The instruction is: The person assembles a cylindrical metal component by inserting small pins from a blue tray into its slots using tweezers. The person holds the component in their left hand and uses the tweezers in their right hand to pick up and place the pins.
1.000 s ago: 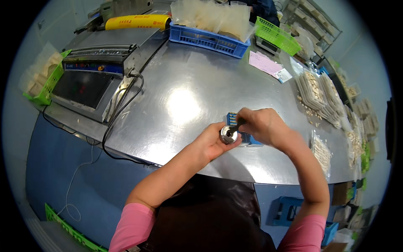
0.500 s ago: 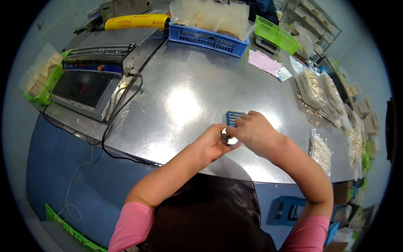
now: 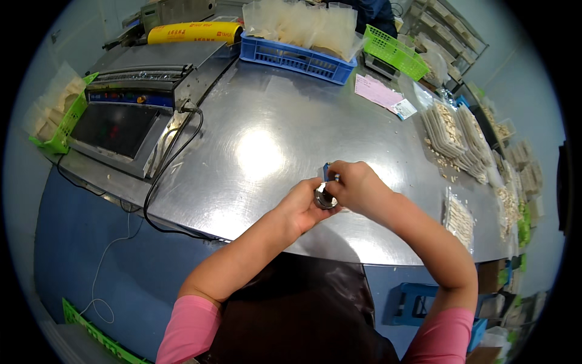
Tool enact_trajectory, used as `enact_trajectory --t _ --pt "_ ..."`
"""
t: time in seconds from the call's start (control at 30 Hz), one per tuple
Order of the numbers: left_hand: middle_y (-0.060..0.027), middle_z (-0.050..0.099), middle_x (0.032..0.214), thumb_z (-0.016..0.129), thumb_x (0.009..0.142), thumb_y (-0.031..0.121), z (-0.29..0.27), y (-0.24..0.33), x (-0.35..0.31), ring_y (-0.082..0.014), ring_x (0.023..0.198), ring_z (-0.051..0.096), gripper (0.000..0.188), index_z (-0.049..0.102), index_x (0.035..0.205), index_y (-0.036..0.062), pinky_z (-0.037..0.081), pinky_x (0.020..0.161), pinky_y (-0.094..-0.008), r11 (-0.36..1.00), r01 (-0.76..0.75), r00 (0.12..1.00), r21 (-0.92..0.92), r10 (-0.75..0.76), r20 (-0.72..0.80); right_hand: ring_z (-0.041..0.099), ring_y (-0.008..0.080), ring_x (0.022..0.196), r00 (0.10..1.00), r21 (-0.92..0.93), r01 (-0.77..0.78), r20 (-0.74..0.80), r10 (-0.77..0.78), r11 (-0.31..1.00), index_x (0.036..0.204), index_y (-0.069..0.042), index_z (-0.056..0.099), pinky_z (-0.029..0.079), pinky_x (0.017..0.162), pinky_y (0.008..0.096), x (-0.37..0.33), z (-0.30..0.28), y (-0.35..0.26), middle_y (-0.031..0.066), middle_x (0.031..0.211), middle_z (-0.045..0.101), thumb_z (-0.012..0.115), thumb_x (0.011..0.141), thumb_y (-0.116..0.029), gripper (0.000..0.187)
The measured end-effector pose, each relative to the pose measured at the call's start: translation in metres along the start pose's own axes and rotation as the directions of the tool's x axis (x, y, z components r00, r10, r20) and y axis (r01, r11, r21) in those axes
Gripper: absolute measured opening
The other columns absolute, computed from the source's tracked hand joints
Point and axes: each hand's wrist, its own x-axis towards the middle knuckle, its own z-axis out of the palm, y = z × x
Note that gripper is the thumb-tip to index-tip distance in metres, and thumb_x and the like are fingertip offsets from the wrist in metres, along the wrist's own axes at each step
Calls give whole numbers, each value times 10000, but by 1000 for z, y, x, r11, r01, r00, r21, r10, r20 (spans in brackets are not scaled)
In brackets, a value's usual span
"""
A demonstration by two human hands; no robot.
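Near edge of steel table (image 3: 242, 200) crosses lower centre. Mid-frame, your left hand (image 3: 301, 207) clamps round metal piece (image 3: 324, 199); your right hand (image 3: 357, 184) covers its top, grip unclear. Open steel spreads centre-left, up to blue crate (image 3: 297, 60), top centre.

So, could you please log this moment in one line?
left hand: holds metal piece; right hand: at metal piece; blue box: partly hidden

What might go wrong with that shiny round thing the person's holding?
The shiny round metal piece looks smooth, so it might slip from the left hand and bang onto the table.
The right hand is right by its rim, so a fingertip might get pinched.
The blue case sits close behind, so it might get bumped.
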Motion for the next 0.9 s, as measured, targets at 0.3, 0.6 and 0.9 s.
enact_trajectory --t 0.3,0.6,0.9 --pt "-255 476 1181 305 982 142 -8 3 3 -330 1003 573 323 359 1196 -94 514 919 -433 1000 9 995 1 -9 97 631 331 581 938 318 -342 180 297 884 828 56 555 509 537 370 -8 -19 -13 231 700 625 548 855 -110 169" --pt "-139 593 997 361 963 115 -9 3 1 -218 880 619 233 501 1088 -23 566 785 -376 997 31 999 -66 -30 20 590 237 828 792 -368 586 69 -607 722 884 -68 566 484 733 331 -17 -26 7 58 825 571 658 690 -65 214" --pt "-98 596 946 341 976 133 -10 0 5 -178 853 615 232 507 1065 0 558 799 -378 997 66 997 32 -67 38 587 234 905 612 -469 718 72 -788 514 815 -60 547 493 813 335 -16 -10 15 69 878 564 617 670 -93 164"
